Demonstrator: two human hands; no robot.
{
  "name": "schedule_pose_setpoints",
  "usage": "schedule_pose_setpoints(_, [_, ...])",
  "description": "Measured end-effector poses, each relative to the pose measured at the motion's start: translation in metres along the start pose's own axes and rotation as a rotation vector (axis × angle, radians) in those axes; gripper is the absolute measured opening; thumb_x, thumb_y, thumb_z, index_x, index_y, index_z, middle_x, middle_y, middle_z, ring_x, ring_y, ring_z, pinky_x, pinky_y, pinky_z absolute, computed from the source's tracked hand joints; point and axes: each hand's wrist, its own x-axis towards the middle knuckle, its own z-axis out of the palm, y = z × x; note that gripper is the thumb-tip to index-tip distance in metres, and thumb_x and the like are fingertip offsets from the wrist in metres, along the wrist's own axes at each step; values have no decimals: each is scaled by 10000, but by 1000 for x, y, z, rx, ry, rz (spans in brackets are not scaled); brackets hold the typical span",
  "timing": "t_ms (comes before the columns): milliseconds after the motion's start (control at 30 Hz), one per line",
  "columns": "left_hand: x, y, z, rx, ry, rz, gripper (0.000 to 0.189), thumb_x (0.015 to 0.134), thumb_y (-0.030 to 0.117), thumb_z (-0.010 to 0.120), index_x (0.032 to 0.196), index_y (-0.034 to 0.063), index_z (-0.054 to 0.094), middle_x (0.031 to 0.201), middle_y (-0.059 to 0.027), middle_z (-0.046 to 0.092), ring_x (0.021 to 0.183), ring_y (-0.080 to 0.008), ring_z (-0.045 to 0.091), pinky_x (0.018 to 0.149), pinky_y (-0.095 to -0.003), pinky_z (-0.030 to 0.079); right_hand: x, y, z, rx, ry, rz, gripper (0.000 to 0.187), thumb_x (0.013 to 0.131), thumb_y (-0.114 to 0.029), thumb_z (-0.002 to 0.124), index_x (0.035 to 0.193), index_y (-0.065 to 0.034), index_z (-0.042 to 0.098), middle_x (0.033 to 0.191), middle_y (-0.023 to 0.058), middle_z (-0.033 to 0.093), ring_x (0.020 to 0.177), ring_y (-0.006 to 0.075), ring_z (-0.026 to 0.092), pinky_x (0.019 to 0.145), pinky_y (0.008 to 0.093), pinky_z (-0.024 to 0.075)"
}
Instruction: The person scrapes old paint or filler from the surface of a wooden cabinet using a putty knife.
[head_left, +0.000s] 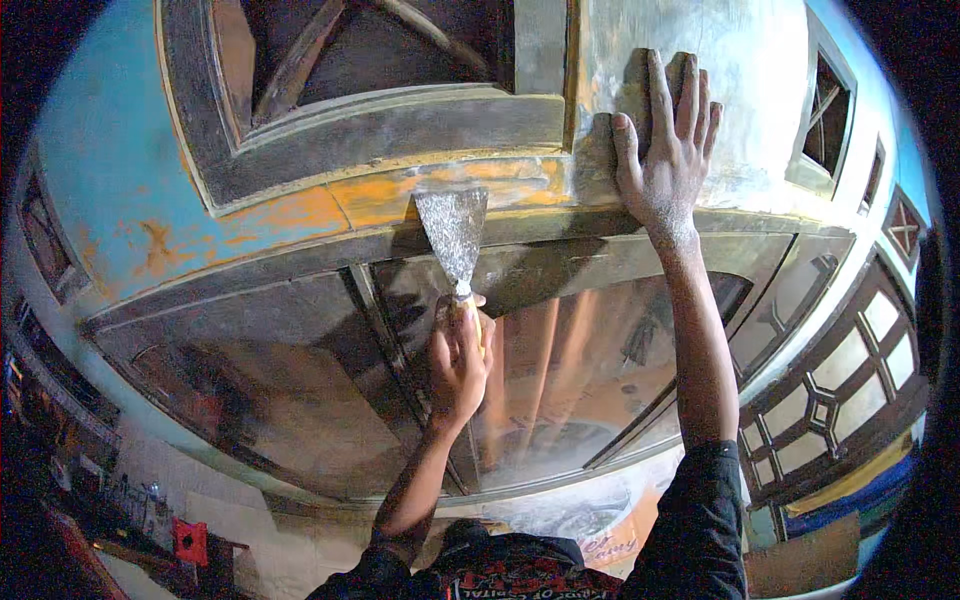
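Note:
My left hand (459, 356) grips the light-coloured handle (474, 322) of a broad putty knife, whose metal blade (454, 229) points upward and is speckled white. The blade's wide edge lies at the orange, worn strip of wall (300, 214) between two wooden frames; whether it touches is hard to tell. To the right and higher up, my right hand (671, 157) rests palm towards the pale, patchy wall (750, 127), fingers up and thumb out to the left. It holds no tool, and white dust coats its back and wrist.
Above the strip is a wooden vent frame (390, 124) with crossed bars. Below it stretches a wide wooden window frame (300, 289) with glass panes and an orange curtain (540, 375) behind. A panelled door (847, 375) stands right; a red object (190, 541) is low left.

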Motion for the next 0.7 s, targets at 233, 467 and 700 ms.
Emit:
schedule_pose_setpoints(233, [1,-9,-5,31,58,-35,274,1029,288,377,1073,53,511,700,12,448,542,-38,399,447,-194,331,-1,-1,3,20,8,-6,562,946,-408,455,1455,-194,349,1525,168,238,1411,358,205,1141,519,115])
schedule_pose_setpoints(467, [10,-2,-3,125,-46,115,352,1027,356,332,1147,44,443,710,-9,462,373,-66,354,324,-202,265,2,-8,0,34,22,-39,566,946,-408,453,1460,-201,341,1521,171,243,1414,356,201,1138,520,117])
schedule_pose_setpoints(700, [20,-3,-7,112,-24,170,341,1021,367,363,1152,73,475,696,-8,463,380,-51,342,336,-191,246,-1,-5,4,35,12,-30,580,944,-430,451,1467,-209,330,1521,180,237,1413,354,204,1137,524,113])
